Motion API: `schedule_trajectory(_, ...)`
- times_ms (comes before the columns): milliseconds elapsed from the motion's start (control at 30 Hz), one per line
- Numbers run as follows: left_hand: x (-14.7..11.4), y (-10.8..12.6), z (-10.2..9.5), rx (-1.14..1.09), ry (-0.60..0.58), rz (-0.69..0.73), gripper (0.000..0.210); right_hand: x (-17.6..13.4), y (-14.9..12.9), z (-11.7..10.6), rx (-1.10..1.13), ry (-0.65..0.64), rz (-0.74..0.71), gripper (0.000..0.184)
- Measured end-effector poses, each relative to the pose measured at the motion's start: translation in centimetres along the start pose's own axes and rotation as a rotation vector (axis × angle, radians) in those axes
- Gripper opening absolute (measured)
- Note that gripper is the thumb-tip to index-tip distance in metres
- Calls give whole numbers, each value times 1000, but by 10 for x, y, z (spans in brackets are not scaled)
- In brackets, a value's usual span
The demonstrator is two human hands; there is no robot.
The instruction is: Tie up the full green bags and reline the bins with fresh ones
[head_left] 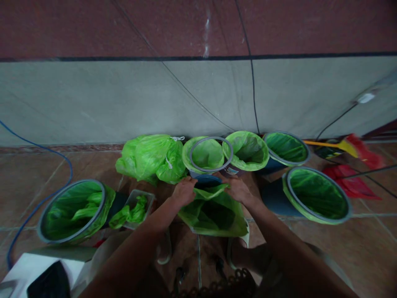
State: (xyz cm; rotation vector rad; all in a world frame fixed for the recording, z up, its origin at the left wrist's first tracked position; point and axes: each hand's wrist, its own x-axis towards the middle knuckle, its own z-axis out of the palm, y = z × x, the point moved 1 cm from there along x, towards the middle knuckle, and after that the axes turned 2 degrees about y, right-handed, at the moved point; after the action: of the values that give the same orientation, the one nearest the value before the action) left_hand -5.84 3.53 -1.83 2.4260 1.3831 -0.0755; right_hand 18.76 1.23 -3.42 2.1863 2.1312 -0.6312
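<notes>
My left hand (185,190) and my right hand (237,188) are closed on the far edge of a green garbage bag (214,215), one at each side. The bag hangs open toward me, its near edge loose above the floor between my feet. Just behind its far edge shows part of a blue trash bin (209,180), mostly hidden by the bag and hands. Beyond my hands, a loose grey ring (232,154) rests over a bin lined with pale green plastic (187,159). My fingertips are partly hidden.
Tied green bags (151,157) lie against the wall. Lined bins stand at left (107,207), back centre (263,155), back right (274,163) and right (276,196). A plastic tub (151,203) holds green plastic. A red dustpan (353,182) and yellow-handled broom (345,147) lie right.
</notes>
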Motion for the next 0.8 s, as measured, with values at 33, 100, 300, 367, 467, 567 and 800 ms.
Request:
schedule_trajectory(33,0,0,4,-4,19,30,58,0,-2,-2,-3,-12,-46,31)
schedule_trajectory(100,1,0,10,-9,18,59,55,-1,-8,-5,16,-40,-92,28)
schedule_trajectory(300,13,-9,13,-116,-46,-78,27,-5,-12,-18,55,-147,13,39)
schedule_trajectory(367,17,-13,10,-211,-22,-162,27,-6,-8,-21,44,-160,21,36)
schedule_trajectory(467,20,-18,8,-273,-20,-248,29,-6,-4,-22,72,-124,2,29)
schedule_trajectory(567,18,-17,7,-221,-7,-255,27,-6,-6,-19,107,-114,5,33)
schedule_trajectory(800,15,-1,4,-295,25,-102,24,-5,-19,-9,141,-39,-39,29)
